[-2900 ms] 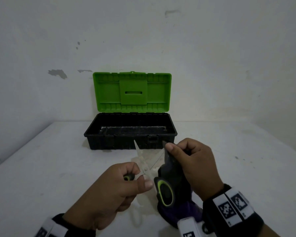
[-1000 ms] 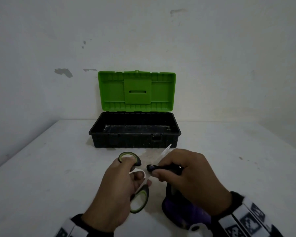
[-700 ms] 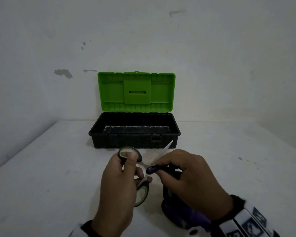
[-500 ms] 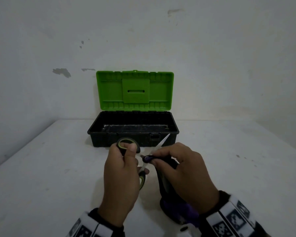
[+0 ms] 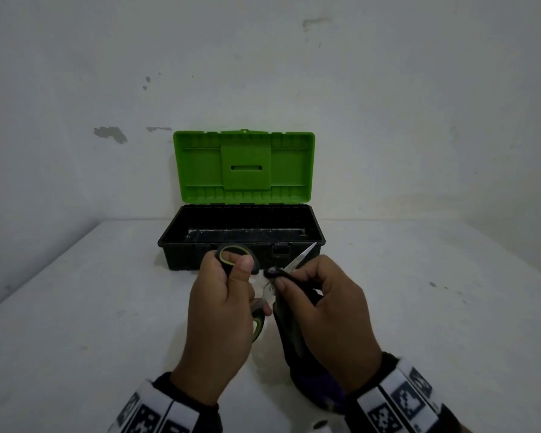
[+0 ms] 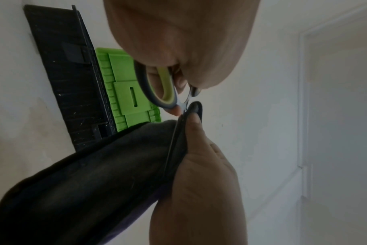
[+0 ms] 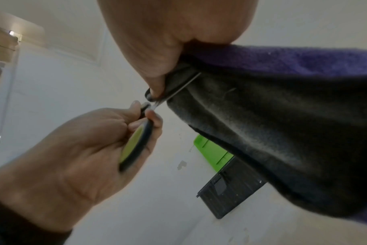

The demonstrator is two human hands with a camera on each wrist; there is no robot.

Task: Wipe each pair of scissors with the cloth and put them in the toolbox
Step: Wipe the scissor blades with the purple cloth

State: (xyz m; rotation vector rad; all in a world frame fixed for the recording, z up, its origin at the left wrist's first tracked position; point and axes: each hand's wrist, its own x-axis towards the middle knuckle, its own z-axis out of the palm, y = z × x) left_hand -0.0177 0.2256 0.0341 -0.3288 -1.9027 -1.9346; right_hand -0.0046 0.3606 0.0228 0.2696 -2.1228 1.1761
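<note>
Left hand (image 5: 219,310): fingers curled round the black-and-green handles of the scissors (image 5: 235,259), thumb pressed on the upper loop; the lower loop shows only as a sliver under the palm. Back of the hand faces up, wrist toward the near edge.

Right hand (image 5: 328,310): thumb and fingers pinch the dark cloth (image 5: 289,329) folded over one blade. The wrapped stretch of blade is hidden; only the bare tip (image 5: 303,256) pokes out past the fingers, pointing up and away to the right. The second blade cannot be made out in the head view. The cloth hangs down from the pinch, and its purple lower part is partly covered by the right wrist.

Scissors: held in the air between both hands, just in front of the toolbox (image 5: 181,254), not inside it.

Toolbox: black base, green lid (image 5: 194,170) standing upright and open, on the white table (image 5: 75,307) against the wall (image 5: 388,89). Interior dim, contents hard to tell.
</note>
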